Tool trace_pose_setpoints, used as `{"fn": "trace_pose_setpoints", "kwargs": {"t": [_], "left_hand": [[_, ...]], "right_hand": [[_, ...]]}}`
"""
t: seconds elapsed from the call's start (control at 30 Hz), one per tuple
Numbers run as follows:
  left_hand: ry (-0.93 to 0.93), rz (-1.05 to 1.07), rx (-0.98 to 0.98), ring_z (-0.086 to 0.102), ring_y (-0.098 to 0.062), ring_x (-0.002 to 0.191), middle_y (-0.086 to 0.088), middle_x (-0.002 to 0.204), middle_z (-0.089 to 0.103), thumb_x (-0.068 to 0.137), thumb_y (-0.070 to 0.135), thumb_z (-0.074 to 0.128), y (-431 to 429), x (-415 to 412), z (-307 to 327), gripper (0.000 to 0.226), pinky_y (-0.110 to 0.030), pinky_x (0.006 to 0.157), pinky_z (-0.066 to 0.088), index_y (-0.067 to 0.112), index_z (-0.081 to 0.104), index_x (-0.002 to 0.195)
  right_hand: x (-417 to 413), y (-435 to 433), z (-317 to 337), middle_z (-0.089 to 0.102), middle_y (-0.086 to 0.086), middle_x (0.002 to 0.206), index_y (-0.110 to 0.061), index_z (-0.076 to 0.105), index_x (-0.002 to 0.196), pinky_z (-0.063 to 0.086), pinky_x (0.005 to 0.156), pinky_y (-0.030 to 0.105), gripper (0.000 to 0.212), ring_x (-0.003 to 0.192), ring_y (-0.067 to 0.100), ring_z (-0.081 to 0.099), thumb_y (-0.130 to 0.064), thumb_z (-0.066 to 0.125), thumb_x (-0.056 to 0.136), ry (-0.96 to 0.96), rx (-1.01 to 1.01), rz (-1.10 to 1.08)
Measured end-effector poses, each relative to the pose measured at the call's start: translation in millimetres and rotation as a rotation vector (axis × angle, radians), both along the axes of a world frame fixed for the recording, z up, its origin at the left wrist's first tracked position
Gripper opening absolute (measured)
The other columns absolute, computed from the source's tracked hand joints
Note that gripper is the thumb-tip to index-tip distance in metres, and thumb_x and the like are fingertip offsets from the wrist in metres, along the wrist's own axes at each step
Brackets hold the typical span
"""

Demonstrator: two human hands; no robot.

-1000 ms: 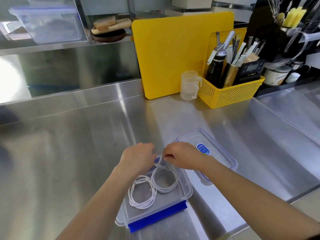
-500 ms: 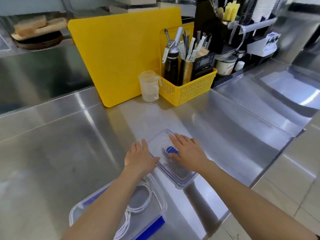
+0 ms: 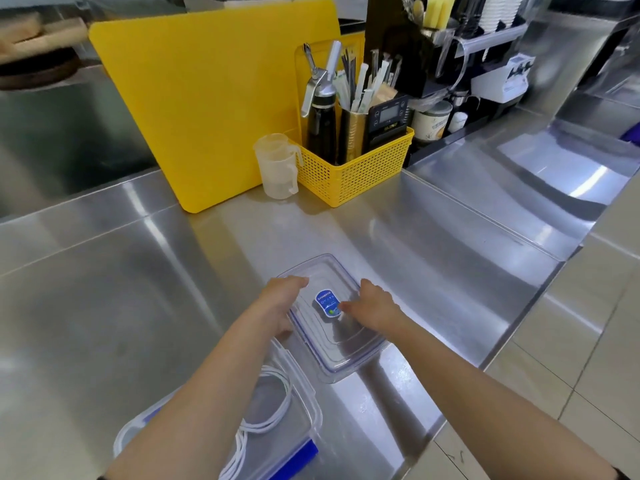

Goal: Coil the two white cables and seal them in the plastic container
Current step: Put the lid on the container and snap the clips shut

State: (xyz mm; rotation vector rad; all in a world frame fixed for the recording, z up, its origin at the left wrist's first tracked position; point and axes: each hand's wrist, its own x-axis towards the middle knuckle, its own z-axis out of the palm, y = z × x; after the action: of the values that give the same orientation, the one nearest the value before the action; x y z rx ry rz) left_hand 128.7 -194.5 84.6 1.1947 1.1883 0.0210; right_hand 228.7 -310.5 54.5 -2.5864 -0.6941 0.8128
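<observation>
A clear plastic lid (image 3: 341, 355) with a blue label lies on the steel counter. My left hand (image 3: 280, 304) curls over its left edge and my right hand (image 3: 375, 308) holds its right side with the thumb on top. The open clear container (image 3: 313, 408) with blue clips stands nearer to me at the lower left, partly hidden under my left forearm. Two coiled white cables (image 3: 277, 422) lie inside it.
A yellow cutting board (image 3: 214, 109) leans on the back wall. Beside it stand a clear measuring cup (image 3: 277, 168) and a yellow basket (image 3: 356, 171) of tools. The counter's front edge (image 3: 512, 341) runs diagonally on the right, with tiled floor beyond.
Both hands left the cables in the container and went to the lid. They lay flat on it half a second ago; now they close around its two sides.
</observation>
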Motion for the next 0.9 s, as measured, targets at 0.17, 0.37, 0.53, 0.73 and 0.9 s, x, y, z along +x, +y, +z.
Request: {"fn": "trace_pose_setpoints", "kwargs": {"t": [0.17, 0.37, 0.53, 0.73, 0.9], "left_hand": [[-0.098, 0.215, 0.002, 0.05, -0.026, 0.099, -0.016, 0.126, 0.055, 0.085, 0.017, 0.059, 16, -6, 17, 0.042, -0.039, 0.072, 0.047, 0.007, 0.049, 0.125], [-0.213, 0.221, 0.099, 0.056, -0.019, 0.064, -0.011, 0.069, 0.062, 0.089, -0.001, 0.054, 22, -25, 69, 0.007, -0.039, 0.062, 0.054, 0.004, 0.058, 0.093], [-0.391, 0.402, 0.131, 0.062, -0.02, 0.057, -0.009, 0.061, 0.062, 0.09, -0.001, 0.053, 33, -70, 88, 0.005, -0.045, 0.075, 0.056, 0.001, 0.057, 0.088], [-0.537, 0.641, 0.079, 0.064, -0.015, 0.055, -0.004, 0.054, 0.067, 0.09, 0.003, 0.055, 7, -131, 72, 0.011, -0.03, 0.068, 0.051, 0.006, 0.059, 0.08], [-0.609, 0.655, 0.059, 0.061, -0.022, 0.072, -0.008, 0.078, 0.062, 0.09, 0.02, 0.055, -9, -198, 67, 0.015, -0.037, 0.076, 0.052, 0.007, 0.061, 0.084]], "right_hand": [[11, 7, 13, 0.062, 0.012, 0.088, -0.012, 0.054, 0.088, 0.047, 0.086, 0.043, 0.027, 0.089, 0.034, 0.059, -0.03, 0.066, 0.072, 0.091, 0.275, -0.267], [7, 36, 70, 0.051, 0.009, 0.067, -0.009, 0.059, 0.07, 0.037, 0.064, 0.04, 0.013, 0.066, 0.028, 0.048, -0.019, 0.068, 0.074, 0.108, 0.554, -0.21], [-14, 64, 84, 0.061, 0.009, 0.1, -0.006, 0.061, 0.108, 0.044, 0.093, 0.044, 0.04, 0.098, 0.029, 0.057, -0.027, 0.07, 0.075, 0.119, 0.648, -0.127], [-56, 82, 92, 0.05, 0.003, 0.081, -0.015, 0.041, 0.103, 0.048, 0.044, 0.024, 0.026, 0.059, 0.018, 0.053, -0.018, 0.062, 0.086, 0.64, 0.809, -0.238], [-74, 82, 87, 0.053, 0.005, 0.078, -0.013, 0.052, 0.099, 0.044, 0.041, 0.019, 0.018, 0.045, 0.011, 0.05, -0.012, 0.062, 0.085, 0.66, 0.758, -0.119]]}}
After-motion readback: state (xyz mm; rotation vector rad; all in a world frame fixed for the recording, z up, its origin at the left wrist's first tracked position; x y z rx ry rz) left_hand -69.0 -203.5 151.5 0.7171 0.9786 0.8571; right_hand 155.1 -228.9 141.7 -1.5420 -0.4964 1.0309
